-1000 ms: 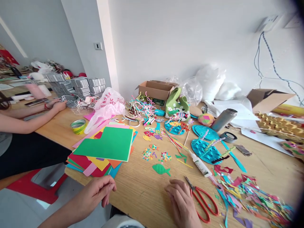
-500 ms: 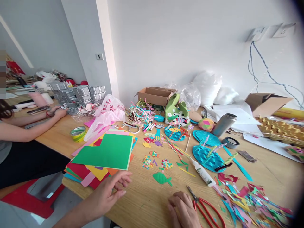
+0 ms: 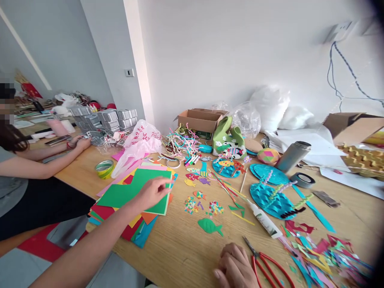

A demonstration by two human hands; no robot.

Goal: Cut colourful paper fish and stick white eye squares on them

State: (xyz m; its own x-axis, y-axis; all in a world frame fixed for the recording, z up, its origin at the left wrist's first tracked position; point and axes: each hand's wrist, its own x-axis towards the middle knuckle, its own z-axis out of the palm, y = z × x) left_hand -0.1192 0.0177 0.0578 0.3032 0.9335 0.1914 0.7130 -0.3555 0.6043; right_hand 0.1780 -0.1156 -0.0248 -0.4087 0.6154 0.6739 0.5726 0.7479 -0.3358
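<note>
My left hand (image 3: pixel 154 194) reaches over the green paper sheet (image 3: pixel 120 195), fingers loosely bent and apart, with nothing held. That sheet has a corner cut out and tops a stack of coloured paper. My right hand (image 3: pixel 235 266) rests on the table with its fingers curled in; nothing shows in it. Close on its right lie red-handled scissors (image 3: pixel 264 260), blades slightly apart. A green paper fish (image 3: pixel 210 226) lies flat between my hands. Beyond it are two piles of paper bits (image 3: pixel 191 205) and a small patterned fish (image 3: pixel 199 195).
A glue bottle (image 3: pixel 265 220) lies right of the fish, near blue egg-tray pieces (image 3: pixel 270 198). Paper scraps (image 3: pixel 324 256) cover the right front. A steel flask (image 3: pixel 294 156) and a tape roll (image 3: pixel 105 168) stand farther back. Another person's arm (image 3: pixel 45 170) rests on the table at left.
My left hand has moved up from the stack's front edge to over the green sheet. My right hand stays curled beside the scissors. The view has shifted slightly left.
</note>
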